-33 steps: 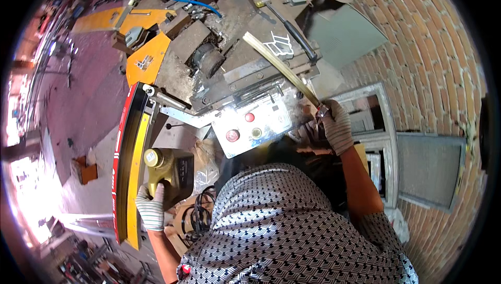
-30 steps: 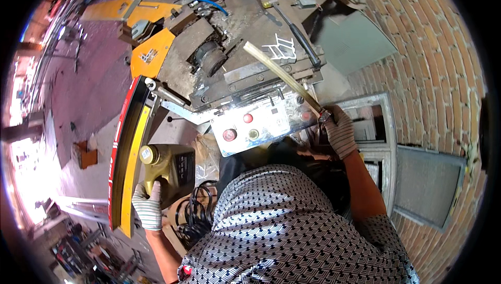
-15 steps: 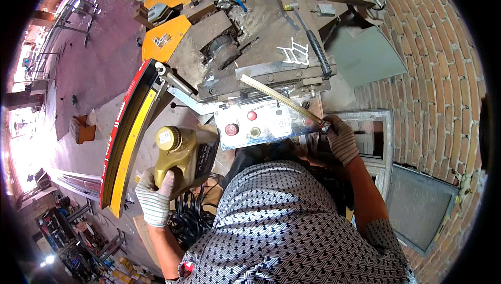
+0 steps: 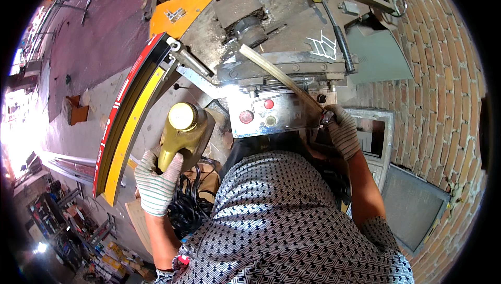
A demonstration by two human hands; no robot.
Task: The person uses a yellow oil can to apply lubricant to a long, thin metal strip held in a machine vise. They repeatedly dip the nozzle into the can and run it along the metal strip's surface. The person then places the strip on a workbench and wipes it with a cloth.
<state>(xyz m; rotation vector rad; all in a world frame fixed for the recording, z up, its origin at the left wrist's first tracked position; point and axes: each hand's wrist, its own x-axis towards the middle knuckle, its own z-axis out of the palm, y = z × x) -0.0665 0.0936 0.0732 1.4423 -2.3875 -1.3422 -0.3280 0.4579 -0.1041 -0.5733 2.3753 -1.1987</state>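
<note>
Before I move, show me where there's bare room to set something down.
Grey floor looks free between the red-edged rail and the brown box; purple floor beyond looks open too. It's crowded around the left hand, which holds the gold jug near black cables, and at the control panel, where the right hand holds a pale rod.

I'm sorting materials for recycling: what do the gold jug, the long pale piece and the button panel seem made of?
Gold jug: probably moulded plastic, satin, given its smooth rounded shoulders.
Long pale piece: perhaps plastic, its yellowish length looking slightly translucent; wood isn't ruled out.
Button panel: likely metal, smudged, given its flat face and bright glare.
</note>
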